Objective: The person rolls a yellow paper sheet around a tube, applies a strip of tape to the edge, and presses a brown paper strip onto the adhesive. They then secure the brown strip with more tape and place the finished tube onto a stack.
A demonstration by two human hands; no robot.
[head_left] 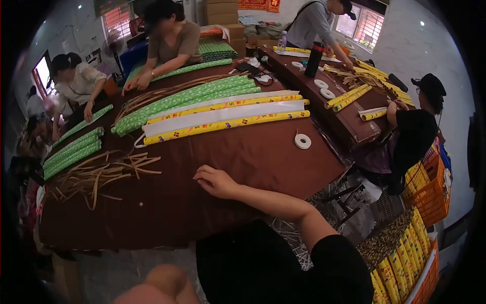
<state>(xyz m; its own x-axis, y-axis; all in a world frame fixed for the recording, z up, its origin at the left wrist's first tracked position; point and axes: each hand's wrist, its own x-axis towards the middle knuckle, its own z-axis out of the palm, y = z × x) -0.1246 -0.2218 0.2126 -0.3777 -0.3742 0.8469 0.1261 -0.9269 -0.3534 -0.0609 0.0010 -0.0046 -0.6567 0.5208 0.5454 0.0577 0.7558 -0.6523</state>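
Head view first, and we read it from left to right. At the far left, green wrapped rolls (pixel 71 152) lie in a bundle on the brown bench (pixel 212 202), with a loose heap of brown strips (pixel 101 175) just beside them toward us. Co-workers lean over the far edge there, and one person's hands press on another long green roll.

Toward the middle, a flat white sheet (pixel 223 114) lies between yellow printed rolls (pixel 228 125), their long axes running left to right and rising slightly to the right, across our line of reach. Our right hand (pixel 215 181) rests palm down on bare bench, fingers loosely spread and pointing left, gripping nothing. The nearest yellow roll lies beyond the hand, away from our body, well apart from the fingertips. The strips lie to the hand's left, also apart.

We cannot see our left hand; only a bare knee shows at the bottom edge, so the right hand is the only one we can place against the rolls.

Further right, a white tape roll (pixel 302 141) sits alone on the bench, beyond and to the right of the hand. Past it, other people work at a second bench, and orange crates of yellow rolls (pixel 405 258) stand at the right edge.
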